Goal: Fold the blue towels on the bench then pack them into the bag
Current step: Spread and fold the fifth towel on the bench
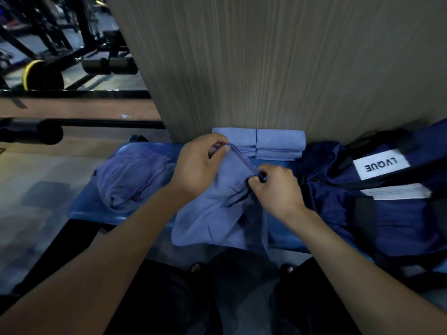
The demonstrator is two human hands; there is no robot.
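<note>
You are looking down at a blue surface [84, 211] that runs across the middle of the frame, set against a grey wall panel [266, 64]. At the centre, both your hands hold one blue towel [212, 218] by its top edge. Your left hand [198, 165] pinches one end of that hem, and your right hand [275, 187], just to the right of centre, pinches the other end; the fingers [256, 182] of both are curled tight on the cloth. The rest of the towel droops over the front edge of the surface, toward the bottom of the frame.

To the left of centre lies a crumpled heap of unfolded towels [130, 180]. Just above your hands, against the wall, sit two neat stacks of folded towels [258, 141], side by side and touching. At the right of the frame rests a dark navy bag [362, 209] with a white label; whether it is unzipped cannot be told.

The towel looks thin, light and limp, so it will sag and crease wherever it is unsupported. Hold it at the corners along the hem, keep that edge taut, and lay it flat before folding. Gym equipment [43, 56] shows in the upper left.
</note>
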